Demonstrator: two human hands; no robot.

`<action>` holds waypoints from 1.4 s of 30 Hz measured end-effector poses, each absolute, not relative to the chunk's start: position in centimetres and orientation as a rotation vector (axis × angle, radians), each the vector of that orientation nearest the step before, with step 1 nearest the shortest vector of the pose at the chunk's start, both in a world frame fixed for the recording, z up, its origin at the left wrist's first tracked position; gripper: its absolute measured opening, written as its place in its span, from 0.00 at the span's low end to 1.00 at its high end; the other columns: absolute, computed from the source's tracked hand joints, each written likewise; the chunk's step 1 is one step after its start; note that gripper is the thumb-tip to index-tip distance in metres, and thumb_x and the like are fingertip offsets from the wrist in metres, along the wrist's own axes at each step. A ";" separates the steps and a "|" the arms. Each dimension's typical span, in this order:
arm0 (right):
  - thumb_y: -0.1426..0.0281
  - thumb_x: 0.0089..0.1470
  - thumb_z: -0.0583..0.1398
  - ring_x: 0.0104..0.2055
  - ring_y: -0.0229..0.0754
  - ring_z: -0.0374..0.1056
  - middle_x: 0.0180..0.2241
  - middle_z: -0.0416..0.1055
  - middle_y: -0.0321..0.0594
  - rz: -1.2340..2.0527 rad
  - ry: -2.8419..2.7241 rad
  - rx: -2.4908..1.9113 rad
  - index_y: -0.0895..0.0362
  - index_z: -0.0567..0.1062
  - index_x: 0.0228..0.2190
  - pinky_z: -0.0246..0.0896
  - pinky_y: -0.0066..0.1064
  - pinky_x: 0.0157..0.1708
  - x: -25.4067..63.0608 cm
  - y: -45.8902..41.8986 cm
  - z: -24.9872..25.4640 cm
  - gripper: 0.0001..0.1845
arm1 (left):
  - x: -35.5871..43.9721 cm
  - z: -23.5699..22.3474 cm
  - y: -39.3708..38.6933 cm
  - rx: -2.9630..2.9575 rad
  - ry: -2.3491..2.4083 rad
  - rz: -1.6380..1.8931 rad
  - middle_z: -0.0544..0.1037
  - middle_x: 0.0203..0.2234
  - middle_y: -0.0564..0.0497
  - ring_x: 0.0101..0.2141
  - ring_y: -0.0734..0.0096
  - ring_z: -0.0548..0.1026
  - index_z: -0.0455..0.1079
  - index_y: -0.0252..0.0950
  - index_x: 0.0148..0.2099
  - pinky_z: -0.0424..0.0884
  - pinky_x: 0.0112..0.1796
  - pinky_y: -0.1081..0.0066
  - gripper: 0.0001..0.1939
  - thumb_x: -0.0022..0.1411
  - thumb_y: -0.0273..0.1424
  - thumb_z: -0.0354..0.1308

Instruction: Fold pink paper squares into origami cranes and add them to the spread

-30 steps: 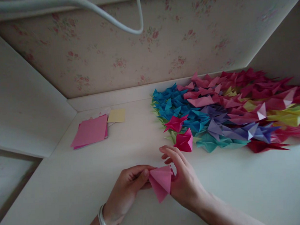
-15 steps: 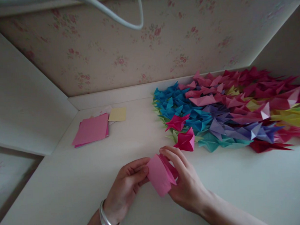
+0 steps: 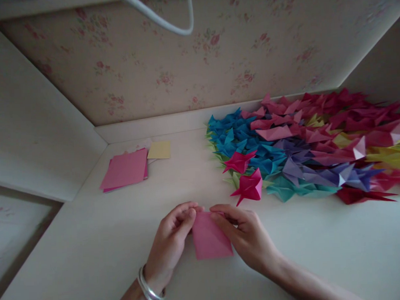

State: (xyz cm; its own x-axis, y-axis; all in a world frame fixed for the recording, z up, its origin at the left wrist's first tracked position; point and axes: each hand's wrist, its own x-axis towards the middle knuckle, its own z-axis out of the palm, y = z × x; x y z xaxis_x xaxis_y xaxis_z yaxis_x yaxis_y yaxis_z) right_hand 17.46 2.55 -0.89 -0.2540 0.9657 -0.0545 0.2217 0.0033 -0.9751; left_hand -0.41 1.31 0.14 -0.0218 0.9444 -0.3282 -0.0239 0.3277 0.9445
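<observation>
Pink paper square (image 3: pixel 211 239): is held by its upper corners, near the folded pieces (image 3: pixel 298 153); whether the table (image 3: pixel 184 181) is touched cannot be told.
Left hand (image 3: pixel 172 234): upper left corner is pinched, thumb and fingers closed.
Right hand (image 3: pixel 249 233): upper right corner is pinched, fingers curled.
Handling: likely light, easily creased; corners or edges are best gripped gently.

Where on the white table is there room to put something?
The white table is bare between the pink paper stack and folded-paper pile, left of the left hand, and in front of the pile, beyond the right hand. The back right is crowded.
</observation>
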 end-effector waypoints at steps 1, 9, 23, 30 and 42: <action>0.63 0.63 0.57 0.31 0.41 0.71 0.32 0.78 0.40 1.284 -1.561 -1.245 0.55 0.80 0.37 0.63 0.27 0.29 17.4 2.5 -1.0 0.14 | -0.2 0.1 1.2 0.956 1.375 0.987 0.82 0.41 0.45 0.42 0.60 0.77 0.76 0.36 0.48 0.71 0.43 0.68 0.18 0.64 0.43 0.59; 0.66 0.61 0.57 0.32 0.42 0.71 0.31 0.78 0.41 1.258 -1.570 -1.239 0.56 0.78 0.34 0.62 0.28 0.29 17.1 2.1 -0.9 0.11 | 0.4 -0.2 0.5 1.431 1.659 0.934 0.75 0.23 0.52 0.26 0.66 0.72 0.71 0.39 0.32 0.64 0.28 0.73 0.16 0.68 0.42 0.51; 0.64 0.63 0.55 0.23 0.36 0.59 0.20 0.63 0.33 1.331 -1.769 -1.253 0.58 0.75 0.23 0.50 0.27 0.23 17.4 2.6 -0.1 0.19 | 0.2 -0.5 0.4 1.631 1.570 0.907 0.79 0.24 0.50 0.24 0.66 0.75 0.74 0.41 0.36 0.64 0.28 0.73 0.10 0.68 0.34 0.53; 0.64 0.64 0.55 0.26 0.40 0.70 0.22 0.73 0.37 1.431 -1.726 -1.228 0.58 0.77 0.27 0.60 0.28 0.26 18.0 2.8 -0.3 0.17 | -0.6 0.3 0.9 1.589 1.616 0.929 0.79 0.25 0.51 0.26 0.67 0.75 0.75 0.39 0.36 0.66 0.30 0.74 0.10 0.67 0.36 0.55; 0.56 0.61 0.59 0.28 0.40 0.73 0.27 0.74 0.36 1.697 -1.403 -1.044 0.58 0.73 0.51 0.67 0.31 0.31 18.5 3.1 0.0 0.23 | -2.2 0.9 1.5 1.189 1.474 0.991 0.78 0.28 0.52 0.24 0.72 0.71 0.73 0.37 0.48 0.65 0.24 0.78 0.15 0.64 0.41 0.59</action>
